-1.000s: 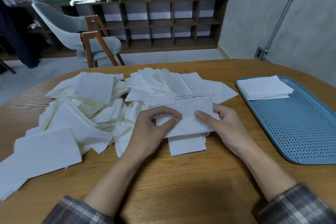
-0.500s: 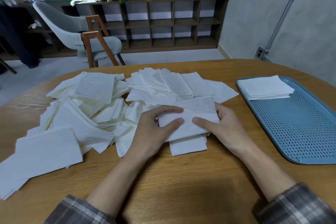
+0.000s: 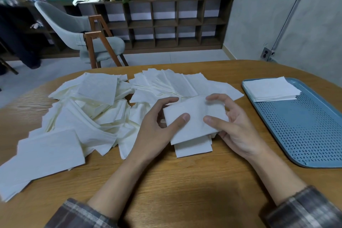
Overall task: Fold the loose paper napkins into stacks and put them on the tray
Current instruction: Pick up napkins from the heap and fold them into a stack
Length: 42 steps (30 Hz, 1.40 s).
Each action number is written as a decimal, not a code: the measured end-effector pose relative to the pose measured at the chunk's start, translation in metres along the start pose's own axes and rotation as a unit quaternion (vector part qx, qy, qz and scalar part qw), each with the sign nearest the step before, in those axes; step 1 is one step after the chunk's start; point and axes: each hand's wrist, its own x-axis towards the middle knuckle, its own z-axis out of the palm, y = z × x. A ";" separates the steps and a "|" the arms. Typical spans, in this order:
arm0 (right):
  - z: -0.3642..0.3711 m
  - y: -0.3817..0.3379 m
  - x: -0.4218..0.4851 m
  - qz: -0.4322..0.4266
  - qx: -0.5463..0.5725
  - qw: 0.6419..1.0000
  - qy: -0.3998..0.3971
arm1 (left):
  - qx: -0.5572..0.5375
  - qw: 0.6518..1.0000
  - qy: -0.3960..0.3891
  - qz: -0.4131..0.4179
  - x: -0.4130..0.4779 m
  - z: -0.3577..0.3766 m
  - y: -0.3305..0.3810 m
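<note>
A folded white napkin (image 3: 196, 116) is held up a little above the table between both hands. My left hand (image 3: 155, 127) pinches its left side, thumb on top. My right hand (image 3: 233, 126) grips its right side with thumb on top and fingers curled over the far edge. Under it a second folded napkin (image 3: 193, 147) lies on the wood. A big heap of loose napkins (image 3: 92, 109) spreads over the left and middle of the table. The blue perforated tray (image 3: 303, 131) sits at the right with one napkin stack (image 3: 270, 89) at its far end.
The round wooden table (image 3: 177, 181) has bare wood in front of me. Beyond its far edge stand a grey chair (image 3: 79, 35) with wooden legs and a low dark shelf (image 3: 166, 22) topped with potted plants. A grey wall rises at the right.
Both hands have lifted the folded napkin slightly off the pile. The right hand's fingers have curled over its far right edge, and the napkin now looks narrower.
</note>
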 end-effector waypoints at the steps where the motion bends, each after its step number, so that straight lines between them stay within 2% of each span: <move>1: -0.001 0.001 0.000 0.000 -0.013 1.000 0.002 | -0.016 1.000 -0.014 -0.012 0.000 0.000 0.001; 5: -0.003 0.002 0.001 -0.002 -0.187 0.982 0.022 | -0.020 0.999 -0.028 -0.018 0.002 -0.002 -0.001; 9: -0.006 0.007 0.003 0.001 -0.215 0.976 0.041 | 0.071 0.995 0.008 0.072 0.002 -0.001 -0.007; 12: -0.011 0.014 0.006 -0.018 -0.289 0.953 0.084 | 0.196 0.967 0.023 0.159 0.001 0.001 -0.012; 14: -0.013 0.016 0.007 -0.031 -0.318 0.943 0.097 | 0.252 0.945 -0.020 0.209 0.001 0.000 -0.017; 17: -0.015 0.018 0.008 -0.036 -0.334 0.936 0.101 | 0.317 0.911 -0.149 0.217 -0.002 0.000 -0.022; 19: -0.016 0.020 0.009 -0.035 -0.339 0.935 0.101 | 0.344 0.895 -0.174 0.226 -0.003 0.002 -0.024; 25: -0.014 0.017 0.007 -0.031 -0.340 0.934 0.100 | 0.358 0.891 -0.161 0.230 -0.001 0.002 -0.027; 30: -0.014 0.016 0.007 -0.034 -0.345 0.934 0.091 | 0.369 0.883 -0.204 0.209 0.000 0.001 -0.027; 36: -0.011 0.014 0.005 -0.047 -0.333 0.940 0.065 | 0.369 0.877 -0.174 0.254 0.000 0.003 -0.030; 42: -0.013 0.018 0.006 -0.043 -0.358 0.931 0.059 | 0.262 0.940 -0.099 0.196 -0.001 0.000 -0.019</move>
